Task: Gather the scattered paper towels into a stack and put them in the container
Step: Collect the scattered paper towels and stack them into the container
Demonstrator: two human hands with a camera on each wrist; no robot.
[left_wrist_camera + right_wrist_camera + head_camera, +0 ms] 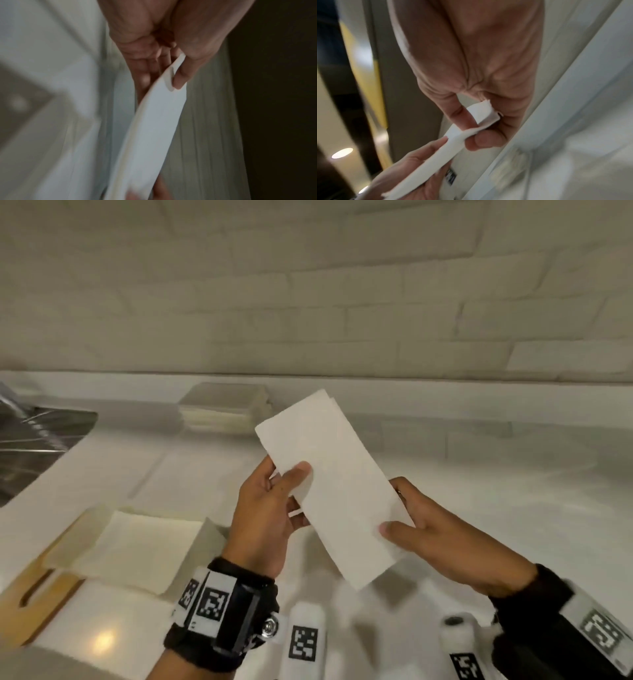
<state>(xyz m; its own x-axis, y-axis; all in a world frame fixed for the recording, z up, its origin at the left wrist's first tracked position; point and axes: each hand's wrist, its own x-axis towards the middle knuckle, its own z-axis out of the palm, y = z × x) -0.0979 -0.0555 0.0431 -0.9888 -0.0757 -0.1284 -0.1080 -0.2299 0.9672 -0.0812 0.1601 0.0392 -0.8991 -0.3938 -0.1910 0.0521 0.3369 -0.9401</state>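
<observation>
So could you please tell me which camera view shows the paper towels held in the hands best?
The head view: the whole stack of towels shows, held above the counter by the left hand and right hand. The left wrist view shows only a blurred, edge-on strip; the right wrist view shows the pinched edge.

Right hand [476, 75] fills most of the top here, seen from the palm side. It's pinching a thin stack of white paper towels [436, 154] edge-on, thumb [462, 115] on one face and a curled finger [484, 139] on the other. The corner of the stack pokes up into the palm and looks a bit ragged. The left hand [406, 175] comes in from the lower left and holds the far end of the same stack. White table [573, 155] off to the right, blurry.
</observation>
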